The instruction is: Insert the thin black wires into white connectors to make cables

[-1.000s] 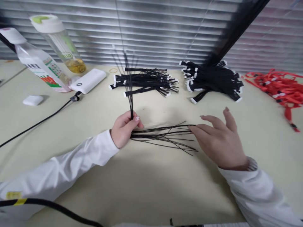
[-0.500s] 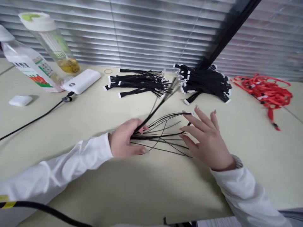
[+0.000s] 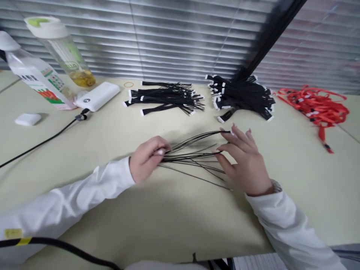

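Over the middle of the table, a wire harness (image 3: 194,156) of thin black wires stretches between my two hands. My left hand (image 3: 146,159) is closed around its left end, which the fingers hide. From there the wires fan out to the right, a few of them loose below. My right hand (image 3: 247,165) pinches some strands between thumb and forefinger. An upper group of wires arches to its other fingertips, where a small white connector (image 3: 232,132) shows in part.
Behind lie one pile of black harnesses (image 3: 168,98), a thicker pile (image 3: 244,95) and red straps (image 3: 323,107). At left stand a drink bottle (image 3: 42,80) and a tea bottle (image 3: 64,56), near a white power bank (image 3: 98,96) with cable and a white case (image 3: 28,119). A black cable (image 3: 64,250) crosses the lower left.
My left hand has closed tighter, thumb now over the wires. The dark strands that stuck up from it toward the back no longer show. My right hand has shifted slightly left and up.
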Action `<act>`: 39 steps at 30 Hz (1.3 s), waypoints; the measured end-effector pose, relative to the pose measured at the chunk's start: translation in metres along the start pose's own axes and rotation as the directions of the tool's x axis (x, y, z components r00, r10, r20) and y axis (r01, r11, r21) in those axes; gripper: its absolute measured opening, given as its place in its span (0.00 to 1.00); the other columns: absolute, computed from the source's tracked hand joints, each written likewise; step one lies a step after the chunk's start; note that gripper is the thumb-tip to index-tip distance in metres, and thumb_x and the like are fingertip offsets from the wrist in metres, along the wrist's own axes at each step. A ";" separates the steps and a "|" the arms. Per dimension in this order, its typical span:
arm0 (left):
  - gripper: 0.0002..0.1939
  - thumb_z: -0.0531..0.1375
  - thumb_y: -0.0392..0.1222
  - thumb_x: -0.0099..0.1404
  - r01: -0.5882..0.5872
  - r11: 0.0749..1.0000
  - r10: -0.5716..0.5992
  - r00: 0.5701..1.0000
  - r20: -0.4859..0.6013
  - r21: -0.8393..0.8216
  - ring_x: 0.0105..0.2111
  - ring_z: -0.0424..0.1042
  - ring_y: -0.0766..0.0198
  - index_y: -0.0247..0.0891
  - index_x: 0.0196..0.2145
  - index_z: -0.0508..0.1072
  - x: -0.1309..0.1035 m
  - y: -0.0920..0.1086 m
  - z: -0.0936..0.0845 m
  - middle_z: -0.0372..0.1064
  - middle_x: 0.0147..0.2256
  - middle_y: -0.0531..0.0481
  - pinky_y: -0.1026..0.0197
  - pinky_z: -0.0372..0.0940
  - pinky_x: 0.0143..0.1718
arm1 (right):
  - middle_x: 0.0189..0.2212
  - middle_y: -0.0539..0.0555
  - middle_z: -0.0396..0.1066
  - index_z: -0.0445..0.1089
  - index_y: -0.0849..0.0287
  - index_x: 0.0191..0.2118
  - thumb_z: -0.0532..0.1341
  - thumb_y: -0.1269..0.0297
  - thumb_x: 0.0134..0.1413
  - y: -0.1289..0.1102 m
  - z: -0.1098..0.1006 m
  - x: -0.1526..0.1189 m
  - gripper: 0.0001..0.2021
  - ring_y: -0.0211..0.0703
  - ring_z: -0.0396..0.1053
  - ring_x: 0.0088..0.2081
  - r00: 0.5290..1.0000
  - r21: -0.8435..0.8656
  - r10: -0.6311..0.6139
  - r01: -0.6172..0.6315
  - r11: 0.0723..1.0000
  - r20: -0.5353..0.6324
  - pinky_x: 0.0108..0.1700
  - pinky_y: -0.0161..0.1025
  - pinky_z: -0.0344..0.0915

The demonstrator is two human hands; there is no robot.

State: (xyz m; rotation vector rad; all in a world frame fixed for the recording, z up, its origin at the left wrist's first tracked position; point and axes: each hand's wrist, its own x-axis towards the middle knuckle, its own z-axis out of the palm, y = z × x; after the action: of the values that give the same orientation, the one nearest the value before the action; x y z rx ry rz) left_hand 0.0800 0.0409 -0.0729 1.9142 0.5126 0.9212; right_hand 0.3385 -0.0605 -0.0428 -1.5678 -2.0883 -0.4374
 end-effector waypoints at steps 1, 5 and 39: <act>0.13 0.53 0.50 0.63 0.035 0.991 -0.050 0.993 -0.111 -0.128 0.32 0.67 0.61 0.39 0.27 0.63 0.001 -0.001 -0.001 0.67 0.30 0.47 0.57 0.62 0.37 | 0.48 0.57 0.69 0.66 0.58 0.32 0.59 0.68 0.51 0.000 0.001 0.000 0.01 0.58 0.57 0.58 1.000 0.001 0.004 -0.004 1.000 0.007 0.56 0.64 0.53; 0.22 0.52 0.61 0.59 0.100 0.832 -0.288 0.918 -0.271 -0.546 0.19 0.64 0.65 0.40 0.22 0.58 0.007 0.000 -0.004 0.59 0.16 0.57 0.57 0.64 0.32 | 0.47 0.57 0.70 0.66 0.59 0.31 0.59 0.69 0.51 0.000 0.005 0.000 0.01 0.57 0.57 0.58 1.000 0.003 0.012 -0.012 1.000 0.010 0.55 0.63 0.55; 0.09 0.66 0.35 0.50 0.299 0.774 -0.336 0.941 0.038 -0.558 0.21 0.65 0.71 0.34 0.28 0.68 0.010 -0.005 -0.011 0.67 0.22 0.54 0.67 0.60 0.24 | 0.43 0.57 0.72 0.67 0.57 0.31 0.61 0.69 0.49 -0.004 -0.005 0.003 0.03 0.58 0.61 0.55 0.995 -0.050 -0.038 0.033 0.998 -0.089 0.57 0.65 0.50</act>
State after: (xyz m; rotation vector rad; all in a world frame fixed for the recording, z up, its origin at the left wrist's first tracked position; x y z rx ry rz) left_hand 0.0780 0.0559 -0.0707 1.2202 0.5156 0.7972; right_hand 0.3346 -0.0625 -0.0369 -1.5115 -2.0541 -0.5649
